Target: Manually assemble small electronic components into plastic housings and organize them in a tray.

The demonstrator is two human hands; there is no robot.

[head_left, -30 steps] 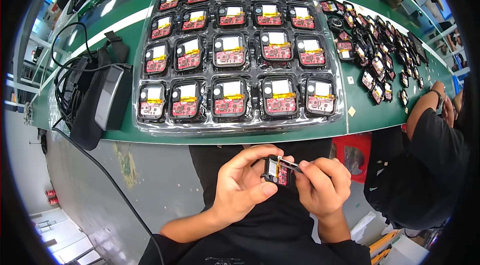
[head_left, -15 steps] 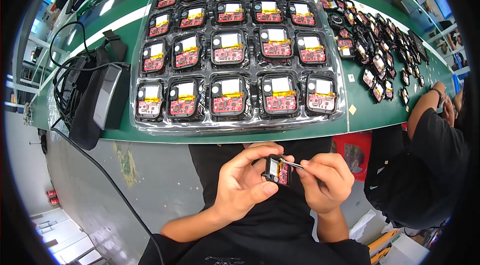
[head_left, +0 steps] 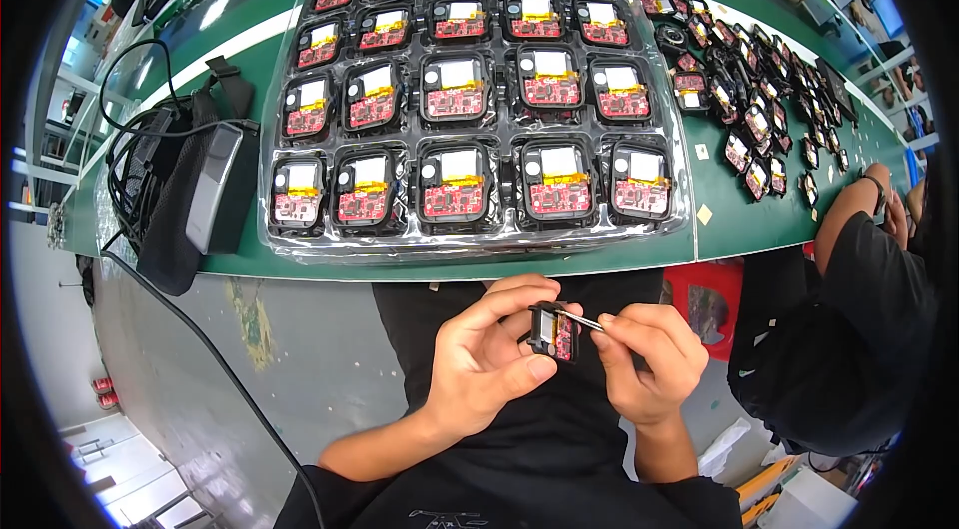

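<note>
My left hand [head_left: 489, 354] is closed round the edges of a small black watch-like case [head_left: 555, 331], above my lap. Inside the case show a red circuit board, a whitish block and a strip of yellow tape; the open side is turned partly to the right. Between thumb and fingers of my right hand [head_left: 654, 359] is a thin metal pair of tweezers [head_left: 582, 321]. Its tip meets the upper part of the case, and whether it pinches anything there is too small to tell. Beyond my hands, a clear plastic tray [head_left: 400, 251] holds rows of similar cases.
The green table [head_left: 739, 241] carries a heap of loose cases [head_left: 769, 109] at the right. A black bag with cables [head_left: 175, 189] stands at its left, and one cable [head_left: 225, 354] runs down toward me. Close by on the right sits another person [head_left: 849, 329]. A red stool [head_left: 704, 304] is below.
The case in my left hand is tilted slightly differently, and the tweezers' tip has shifted a little on its upper part. Both hands keep their grip.
</note>
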